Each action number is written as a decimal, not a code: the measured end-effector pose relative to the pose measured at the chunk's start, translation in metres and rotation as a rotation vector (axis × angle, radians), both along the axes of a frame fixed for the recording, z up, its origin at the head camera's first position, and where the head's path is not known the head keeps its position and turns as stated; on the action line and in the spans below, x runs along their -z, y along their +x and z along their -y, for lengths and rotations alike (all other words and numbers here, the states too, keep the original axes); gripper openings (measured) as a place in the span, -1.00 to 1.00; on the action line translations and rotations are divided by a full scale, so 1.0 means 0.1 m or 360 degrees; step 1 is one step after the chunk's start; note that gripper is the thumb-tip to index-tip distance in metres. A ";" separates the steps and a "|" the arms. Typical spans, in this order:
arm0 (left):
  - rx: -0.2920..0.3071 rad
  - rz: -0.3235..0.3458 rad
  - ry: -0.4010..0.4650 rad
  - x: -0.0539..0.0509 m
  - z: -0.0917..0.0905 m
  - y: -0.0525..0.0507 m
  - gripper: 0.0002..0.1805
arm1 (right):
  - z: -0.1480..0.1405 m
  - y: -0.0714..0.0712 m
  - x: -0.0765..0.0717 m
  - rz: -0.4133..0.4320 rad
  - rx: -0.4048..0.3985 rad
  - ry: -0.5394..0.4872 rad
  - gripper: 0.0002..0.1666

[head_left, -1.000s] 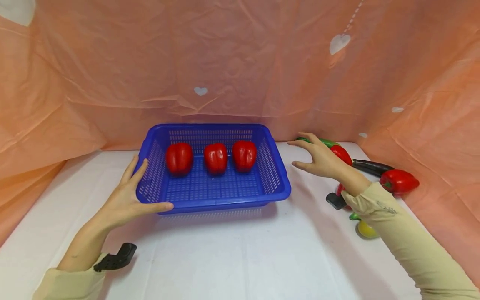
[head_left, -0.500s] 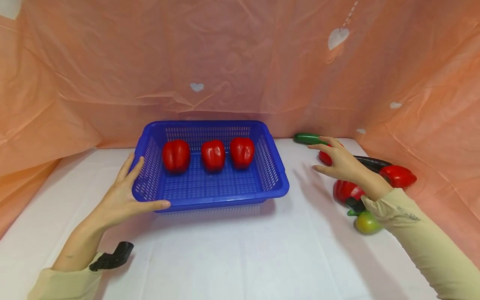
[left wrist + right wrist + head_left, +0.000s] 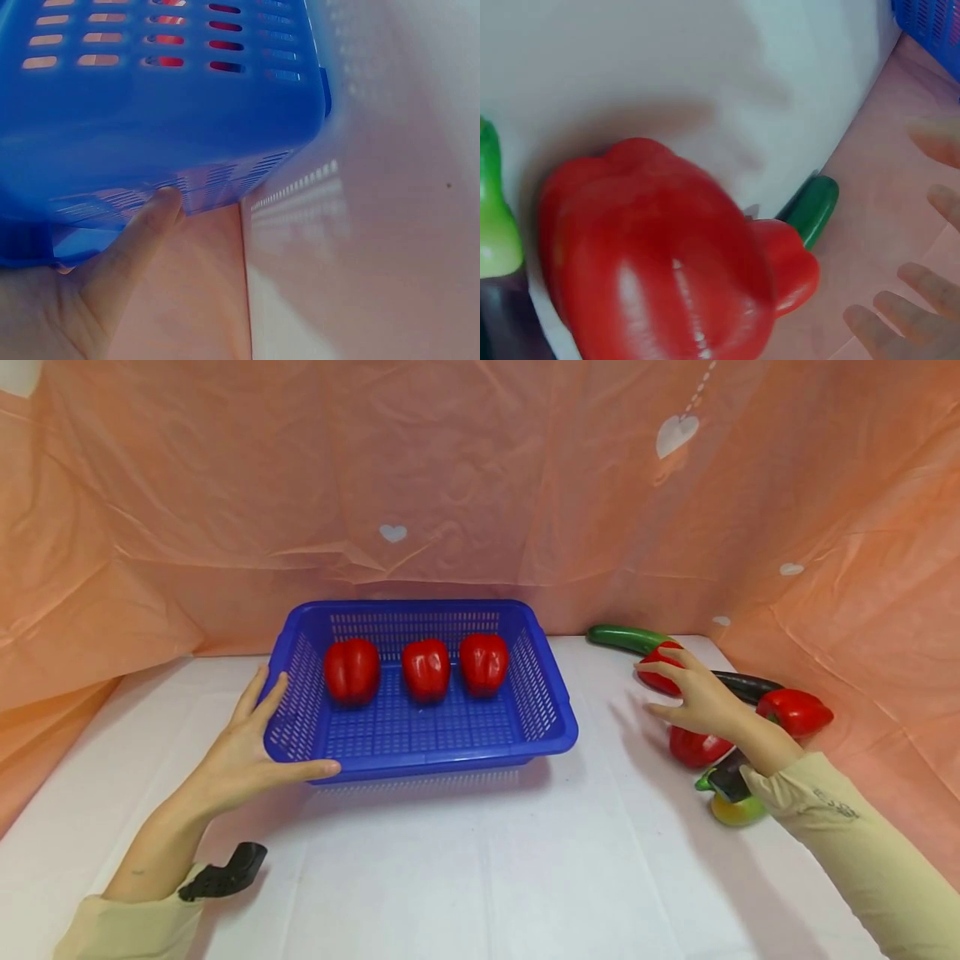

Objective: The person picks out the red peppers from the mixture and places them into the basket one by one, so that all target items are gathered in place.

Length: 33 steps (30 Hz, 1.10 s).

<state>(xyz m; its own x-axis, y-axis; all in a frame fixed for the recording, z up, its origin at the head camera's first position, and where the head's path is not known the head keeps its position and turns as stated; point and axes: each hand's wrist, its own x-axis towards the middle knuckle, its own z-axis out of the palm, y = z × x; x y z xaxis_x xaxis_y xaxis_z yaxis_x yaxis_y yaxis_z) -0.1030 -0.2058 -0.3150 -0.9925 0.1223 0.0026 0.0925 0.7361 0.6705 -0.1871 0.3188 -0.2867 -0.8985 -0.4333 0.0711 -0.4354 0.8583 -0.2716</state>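
Observation:
My left hand [image 3: 243, 760] spreads round the left front corner of a blue mesh basket [image 3: 442, 763], fingers at its left side and thumb along the front rim. The left wrist view shows a digit against the basket's outer wall [image 3: 172, 112]. Three red bell peppers [image 3: 427, 670] stand in a row inside. Over on the right, my right hand [image 3: 701, 697] hovers with fingers spread and holds nothing. Beneath and beside it lie a large red bell pepper [image 3: 660, 255], a smaller red pepper [image 3: 791, 266] and a green cucumber [image 3: 814, 210].
Another red pepper [image 3: 798, 712] and a long dark eggplant [image 3: 746, 687] lie by the right curtain [image 3: 885, 635]. A yellow-green round vegetable [image 3: 738, 812] is partly hidden by the right wrist. An orange curtain [image 3: 465, 485] backs the white table [image 3: 465, 868].
My right hand has moved right, away from the basket and over the red peppers, uncovering the cucumber. The left hand stays at the basket; the head view has shifted slightly.

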 end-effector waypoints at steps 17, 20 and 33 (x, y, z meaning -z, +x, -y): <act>-0.0006 0.0017 -0.0006 0.00 0.00 0.00 0.40 | -0.17 0.11 0.15 -0.0021 0.0081 -0.0070 -0.26; -0.0009 0.0025 -0.0003 0.00 0.00 0.01 0.40 | -0.21 0.13 0.18 0.0022 0.0115 -0.0062 -0.23; -0.0008 0.0001 0.0015 0.00 0.00 0.01 0.40 | -0.35 0.21 0.28 0.0074 0.0149 0.0027 -0.12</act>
